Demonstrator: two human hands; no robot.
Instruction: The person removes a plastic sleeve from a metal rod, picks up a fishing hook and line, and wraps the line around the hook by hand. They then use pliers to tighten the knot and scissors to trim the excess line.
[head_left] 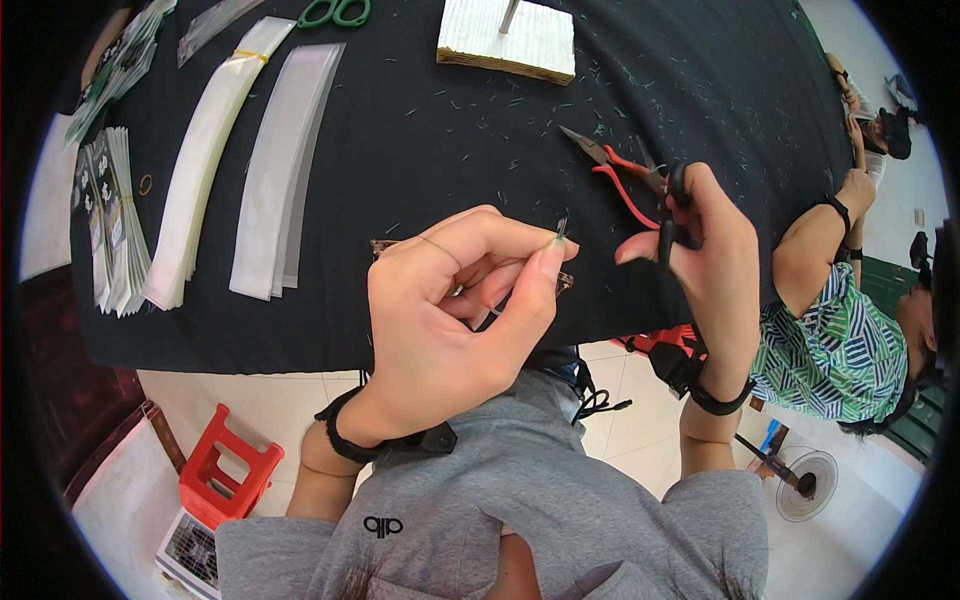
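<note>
My left hand (455,300) is closed in a pinch, thumb against forefinger, on a small tuft of thin green thread ends (562,232) that sticks up past the fingertips. Brown pieces (566,283) show on both sides of this hand; whether they join the thread is hidden behind it. To its right, my right hand (708,245) grips small black-handled scissors (666,240), with fingers and thumb at the loops. The scissor blades point away from me, beside red-handled pliers (625,185) lying on the black cloth.
Thread clippings litter the black-clothed table (400,150). A white block (500,45) with a metal rod, green-handled scissors (335,12), clear plastic sleeves (285,170) and packaged items (110,220) lie farther off. Another person (835,330) sits at right; a red stool (228,465) stands lower left.
</note>
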